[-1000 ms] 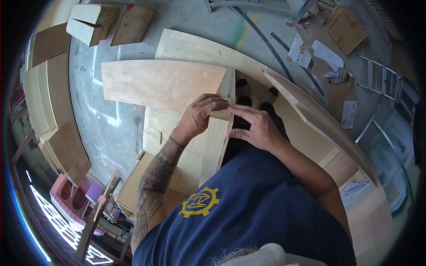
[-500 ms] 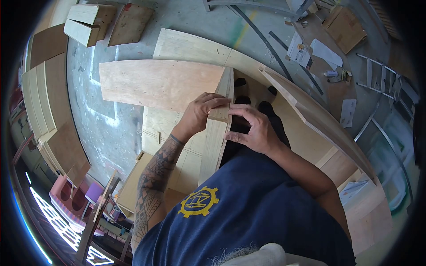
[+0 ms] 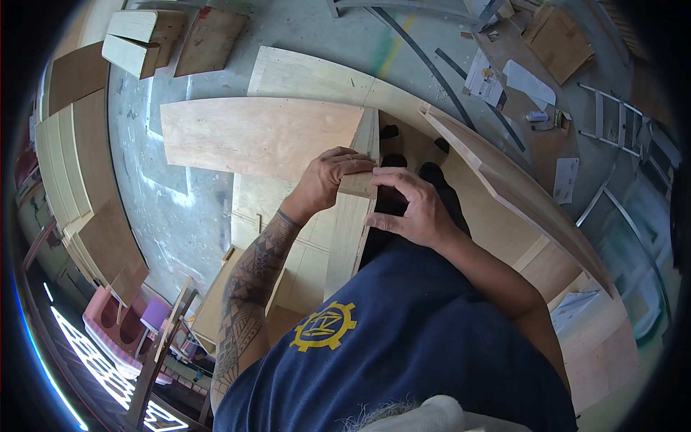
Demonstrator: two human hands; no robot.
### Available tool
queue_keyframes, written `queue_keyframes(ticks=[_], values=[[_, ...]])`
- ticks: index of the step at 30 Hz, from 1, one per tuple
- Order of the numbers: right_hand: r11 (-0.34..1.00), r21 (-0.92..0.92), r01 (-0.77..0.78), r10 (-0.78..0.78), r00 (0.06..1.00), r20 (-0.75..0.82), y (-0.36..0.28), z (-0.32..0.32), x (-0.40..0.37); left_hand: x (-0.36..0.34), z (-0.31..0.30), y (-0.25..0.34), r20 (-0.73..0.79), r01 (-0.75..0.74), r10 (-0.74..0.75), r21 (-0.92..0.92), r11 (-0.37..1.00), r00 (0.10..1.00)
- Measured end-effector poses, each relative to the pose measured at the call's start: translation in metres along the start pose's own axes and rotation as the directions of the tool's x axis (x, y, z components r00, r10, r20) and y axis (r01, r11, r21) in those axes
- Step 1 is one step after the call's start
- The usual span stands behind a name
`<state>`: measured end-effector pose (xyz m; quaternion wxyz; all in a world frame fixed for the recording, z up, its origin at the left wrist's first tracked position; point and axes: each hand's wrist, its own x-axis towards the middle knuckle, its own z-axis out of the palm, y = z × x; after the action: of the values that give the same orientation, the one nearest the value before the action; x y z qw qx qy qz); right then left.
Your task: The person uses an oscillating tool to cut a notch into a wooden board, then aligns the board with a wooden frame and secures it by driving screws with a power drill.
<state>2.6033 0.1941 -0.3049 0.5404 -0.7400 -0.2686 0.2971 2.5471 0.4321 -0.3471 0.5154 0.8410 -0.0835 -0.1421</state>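
A plywood frame stands upright close against my body, with a short wooden crosspiece at its corner. My left hand curls over the corner from the left, its fingers pressed together on the wood. From the right, my right hand grips the frame's edge, fingertips at the corner and thumb lower down on the side. The two hands' fingertips nearly meet. A long plywood panel reaches left from the frame, just beyond my left hand. What lies under my left fingers is hidden.
Pale plywood sheets lie beneath and behind the frame. A long wooden panel leans on my right. Stacked boards stand far left. Dark strips, a cardboard box and a ladder are at the upper right.
Both hands stay at the same corner, with hardly any movement of the fingers. The view has shifted very slightly.
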Motion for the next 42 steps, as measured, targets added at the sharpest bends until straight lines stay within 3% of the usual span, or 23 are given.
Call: queue_keyframes(ticks=[33, 42], values=[[0.996, -0.001, -0.085, 0.085, 0.996, 0.019, -0.007, 0.004, -0.006, 0.0, -0.001, -0.01, 0.031, -0.076, 0.075, 0.047, 0.996, 0.997], [0.999, -0.022, -0.035, 0.035, 0.999, -0.007, -0.003, 0.005, -0.006, 0.002, -0.005, -0.002, 0.016, -0.082, 0.081, 0.092, 0.992, 0.997]])
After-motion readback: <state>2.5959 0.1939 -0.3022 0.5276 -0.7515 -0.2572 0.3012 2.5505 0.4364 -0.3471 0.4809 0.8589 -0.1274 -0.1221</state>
